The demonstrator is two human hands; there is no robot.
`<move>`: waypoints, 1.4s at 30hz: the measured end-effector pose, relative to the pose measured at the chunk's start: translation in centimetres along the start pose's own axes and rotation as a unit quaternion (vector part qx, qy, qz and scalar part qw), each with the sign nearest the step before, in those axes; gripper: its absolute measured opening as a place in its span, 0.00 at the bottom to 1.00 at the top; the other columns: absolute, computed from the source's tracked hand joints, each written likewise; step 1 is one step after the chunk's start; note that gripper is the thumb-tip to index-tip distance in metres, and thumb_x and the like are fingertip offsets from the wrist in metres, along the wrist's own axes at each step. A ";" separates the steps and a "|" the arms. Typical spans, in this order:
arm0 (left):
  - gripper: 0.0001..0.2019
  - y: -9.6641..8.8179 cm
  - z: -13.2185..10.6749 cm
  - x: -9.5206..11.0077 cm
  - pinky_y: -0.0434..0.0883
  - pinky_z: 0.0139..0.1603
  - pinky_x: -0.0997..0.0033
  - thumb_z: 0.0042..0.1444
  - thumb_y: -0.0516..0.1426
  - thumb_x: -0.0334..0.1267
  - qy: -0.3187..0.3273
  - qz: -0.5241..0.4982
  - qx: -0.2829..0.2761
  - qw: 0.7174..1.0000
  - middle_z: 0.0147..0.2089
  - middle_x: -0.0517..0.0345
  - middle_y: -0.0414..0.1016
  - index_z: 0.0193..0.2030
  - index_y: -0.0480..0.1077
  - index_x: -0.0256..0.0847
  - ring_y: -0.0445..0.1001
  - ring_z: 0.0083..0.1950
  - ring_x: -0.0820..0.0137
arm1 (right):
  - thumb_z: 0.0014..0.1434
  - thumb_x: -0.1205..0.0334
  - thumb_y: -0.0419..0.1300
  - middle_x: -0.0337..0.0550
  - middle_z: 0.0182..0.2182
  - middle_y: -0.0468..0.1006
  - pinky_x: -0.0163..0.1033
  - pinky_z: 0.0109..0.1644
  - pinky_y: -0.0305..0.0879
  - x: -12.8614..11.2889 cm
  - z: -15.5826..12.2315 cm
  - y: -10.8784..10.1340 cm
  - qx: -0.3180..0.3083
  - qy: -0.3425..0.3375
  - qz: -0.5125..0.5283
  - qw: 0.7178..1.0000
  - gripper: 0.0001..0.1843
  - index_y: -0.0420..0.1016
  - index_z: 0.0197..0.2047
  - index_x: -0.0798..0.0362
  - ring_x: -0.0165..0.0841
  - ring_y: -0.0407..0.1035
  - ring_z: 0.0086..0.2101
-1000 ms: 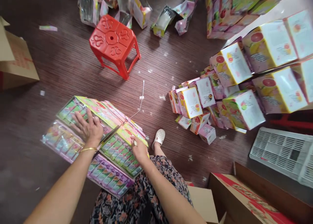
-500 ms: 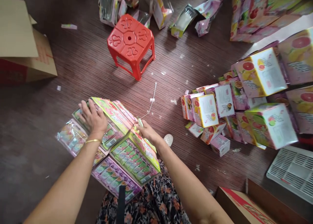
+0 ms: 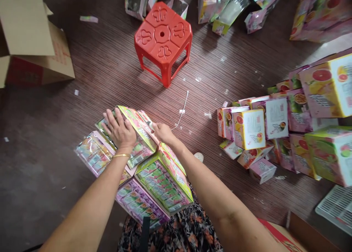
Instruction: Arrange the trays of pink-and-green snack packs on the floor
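My left hand (image 3: 119,131) lies flat with spread fingers on the clear window of a green-edged fruit-print box (image 3: 141,145). That box sits in a cluster of similar boxes in front of my lap. My right hand (image 3: 163,132) is closed at the far right side of the cluster, by the pink box sides. Its fingers pinch something small, mostly hidden, against the boxes. Nearer to me are a green-windowed box (image 3: 162,182) and a purple box (image 3: 141,204). An orange-toned windowed box (image 3: 92,151) lies at the left. A thin white strip (image 3: 183,111) lies beyond my right hand.
A red plastic stool (image 3: 163,36) stands ahead. An open cardboard carton (image 3: 59,50) is at the left, another (image 3: 277,232) at the lower right. Stacked fruit-print boxes (image 3: 249,129) fill the right side, above a grey plastic crate (image 3: 337,208). Torn packaging (image 3: 231,14) and paper scraps lie about.
My right hand has moved up along the boxes' far side, and the small pale tool in it is now mostly hidden. My left hand stays on the same box. The view has shifted left.
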State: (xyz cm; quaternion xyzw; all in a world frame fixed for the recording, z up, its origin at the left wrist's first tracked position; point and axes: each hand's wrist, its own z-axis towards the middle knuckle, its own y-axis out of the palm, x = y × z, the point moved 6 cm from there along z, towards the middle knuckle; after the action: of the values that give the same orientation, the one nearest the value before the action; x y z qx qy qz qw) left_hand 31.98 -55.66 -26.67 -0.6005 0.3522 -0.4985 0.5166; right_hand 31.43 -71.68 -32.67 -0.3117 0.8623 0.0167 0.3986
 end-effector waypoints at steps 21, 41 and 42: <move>0.28 0.4 0.4 0.6 0.37 0.72 0.48 0.66 0.40 0.43 -0.009 0.028 -0.007 1.000 0.73 0.44 0.40 0.71 0.47 0.38 0.35 0.74 0.57 | 0.69 0.48 0.39 0.53 0.31 0.80 0.43 0.37 0.70 1.0 -3.9 -2.6 -0.090 -0.075 -0.353 0.928 0.29 0.75 0.36 0.55 0.43 0.75 0.34; 0.30 1.3 1.0 -0.6 0.39 0.72 0.51 0.65 0.36 0.47 0.006 0.036 -0.001 0.999 0.74 0.46 0.39 0.71 0.45 0.36 0.35 0.74 0.59 | 0.69 0.54 0.42 0.53 0.36 0.81 0.45 0.40 0.71 5.6 5.6 -0.6 -0.110 -0.058 -0.291 0.949 0.25 0.78 0.37 0.54 0.43 0.75 0.39; 0.31 1.3 1.0 -0.9 0.39 0.72 0.52 0.65 0.36 0.46 0.005 0.038 0.001 0.999 0.74 0.45 0.39 0.71 0.45 0.35 0.35 0.74 0.59 | 0.69 0.52 0.42 0.53 0.38 0.81 0.45 0.43 0.71 5.6 7.0 -0.6 -0.096 -0.045 -0.268 0.957 0.25 0.78 0.39 0.54 0.43 0.74 0.42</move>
State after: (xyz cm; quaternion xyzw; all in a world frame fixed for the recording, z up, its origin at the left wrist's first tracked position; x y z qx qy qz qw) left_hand 32.84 -54.81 -28.07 -0.5834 0.3770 -0.4817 0.5343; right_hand 33.83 -73.16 -41.20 -0.5673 0.7223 0.0057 0.3955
